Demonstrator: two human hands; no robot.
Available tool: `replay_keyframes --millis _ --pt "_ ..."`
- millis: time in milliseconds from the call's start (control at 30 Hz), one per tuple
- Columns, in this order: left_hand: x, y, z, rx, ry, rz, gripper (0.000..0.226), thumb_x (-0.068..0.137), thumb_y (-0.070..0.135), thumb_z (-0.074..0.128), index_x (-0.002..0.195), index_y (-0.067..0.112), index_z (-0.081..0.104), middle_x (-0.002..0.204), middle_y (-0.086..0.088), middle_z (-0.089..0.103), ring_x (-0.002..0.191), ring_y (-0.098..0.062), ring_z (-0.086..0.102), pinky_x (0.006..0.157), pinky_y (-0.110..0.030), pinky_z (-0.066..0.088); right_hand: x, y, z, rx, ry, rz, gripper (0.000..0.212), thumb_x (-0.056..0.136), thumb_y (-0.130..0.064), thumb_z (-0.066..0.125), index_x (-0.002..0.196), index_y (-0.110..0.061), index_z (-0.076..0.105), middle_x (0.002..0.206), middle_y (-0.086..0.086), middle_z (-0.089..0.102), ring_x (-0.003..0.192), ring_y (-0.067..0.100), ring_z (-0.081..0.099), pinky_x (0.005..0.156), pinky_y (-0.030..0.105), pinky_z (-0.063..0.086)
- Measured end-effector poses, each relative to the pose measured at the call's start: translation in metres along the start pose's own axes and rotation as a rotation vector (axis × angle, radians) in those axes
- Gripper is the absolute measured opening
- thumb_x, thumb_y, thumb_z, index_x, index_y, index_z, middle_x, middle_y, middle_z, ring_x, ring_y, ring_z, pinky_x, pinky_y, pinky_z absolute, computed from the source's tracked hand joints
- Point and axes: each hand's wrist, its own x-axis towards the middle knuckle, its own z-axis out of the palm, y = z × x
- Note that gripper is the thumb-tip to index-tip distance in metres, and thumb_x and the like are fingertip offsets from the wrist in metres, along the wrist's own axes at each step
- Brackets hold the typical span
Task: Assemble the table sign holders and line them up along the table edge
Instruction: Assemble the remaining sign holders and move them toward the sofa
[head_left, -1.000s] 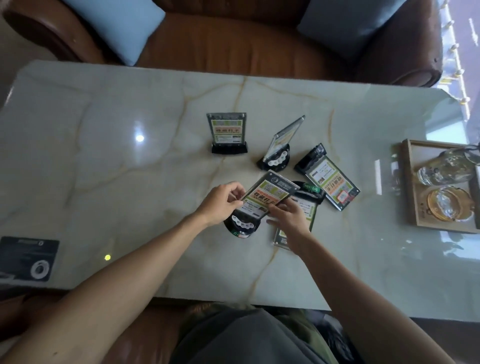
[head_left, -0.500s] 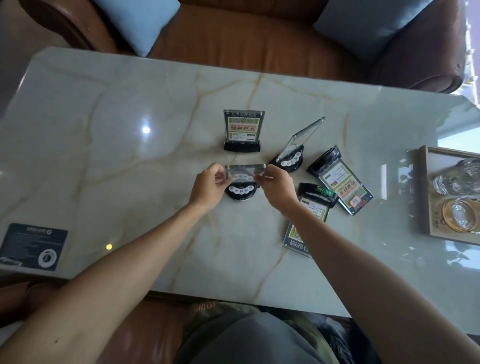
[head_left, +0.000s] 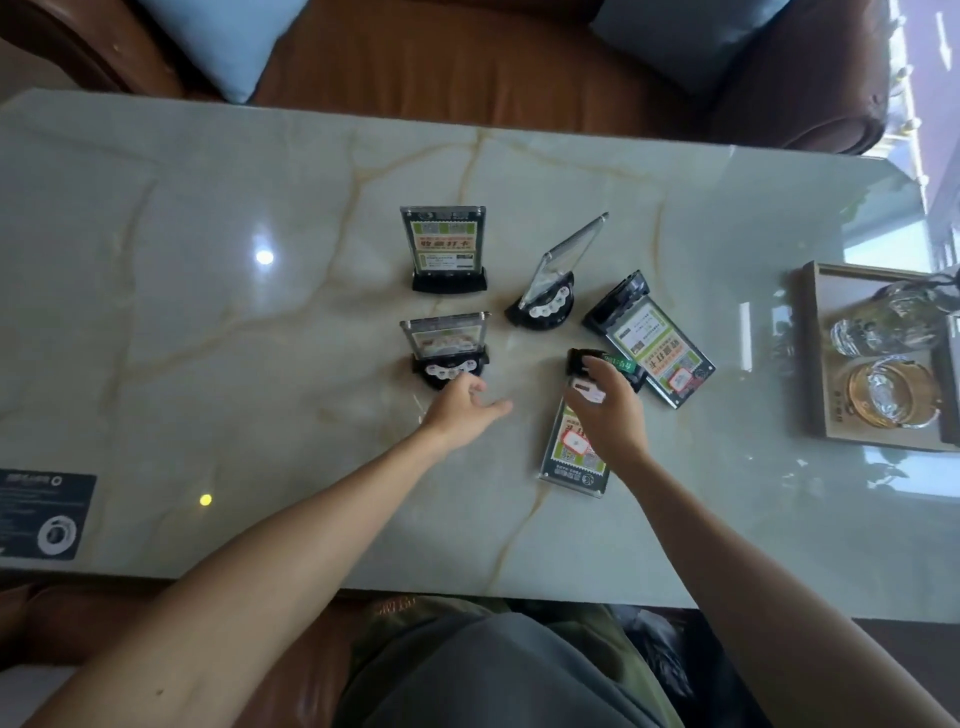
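Five sign holders are sitting near the middle of a pale marble table (head_left: 208, 260), with a brown sofa (head_left: 467, 62) lying beyond it and a wooden tray (head_left: 815, 364) of glassware resting at the right. Three holders are standing in their black bases: the far sign (head_left: 443, 244), a tilted sign (head_left: 563, 270) turned edge-on, and the near sign (head_left: 444, 343). Two are lying flat: the right flat sign (head_left: 657, 353) and the near flat sign (head_left: 569, 452). The left hand (head_left: 460, 410) is hovering loosely open and empty just in front of the near sign's base. The right hand (head_left: 608, 410) is spreading over the near flat sign, fingers reaching its black base (head_left: 582, 361); whether it is gripping yet is unclear. To do this step well, the person should probably be pinching the base and panel together, lifting it upright, seating it squarely, then placing it level with the others.
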Motion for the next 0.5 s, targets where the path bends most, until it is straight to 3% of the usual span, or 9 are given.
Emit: replay_keyframes --millis 133,233,333,500 --pt "-0.006 0.023 0.039 0.057 -0.076 0.025 0.065 0.082 0.046 0.075 0.133 0.014 0.052 0.125 -0.007 0.059 0.112 -0.02 0.058 0.096 -0.031 0.047 -0.016 0.043 -0.018 0.107 0.042 0.122 0.047 0.088 -0.018 0.072 0.132 -0.017 0.057 0.127 0.006 0.062 0.11 0.02 0.06 0.095 0.043 0.053" --pt "-0.005 0.034 0.064 0.105 -0.095 0.005 0.073 0.082 0.045 0.075 0.14 0.011 0.047 0.135 -0.01 0.058 0.12 -0.024 0.057 0.099 -0.032 0.046 -0.021 0.063 -0.022 0.264 0.022 0.272 0.05 0.088 -0.018 0.073 0.133 -0.014 0.051 0.12 0.007 0.061 0.104 0.023 0.064 0.083 0.038 0.056" --pt "-0.009 0.038 0.082 0.111 -0.117 -0.045 0.069 0.079 0.041 0.079 0.134 0.01 0.053 0.127 -0.009 0.063 0.114 -0.024 0.061 0.099 -0.035 0.049 -0.021 0.073 -0.02 0.396 -0.045 0.419 0.063 0.087 -0.019 0.074 0.14 -0.007 0.043 0.118 0.008 0.065 0.095 0.021 0.068 0.069 0.029 0.053" --pt "-0.016 0.04 0.091 0.103 -0.114 -0.091 0.061 0.066 0.044 0.086 0.114 0.018 0.058 0.106 0.0 0.065 0.096 -0.019 0.063 0.088 -0.036 0.054 -0.016 0.064 -0.024 0.547 -0.112 0.48 0.034 0.092 -0.004 0.065 0.121 -0.011 0.049 0.099 0.01 0.073 0.075 0.018 0.073 0.057 0.031 0.057"
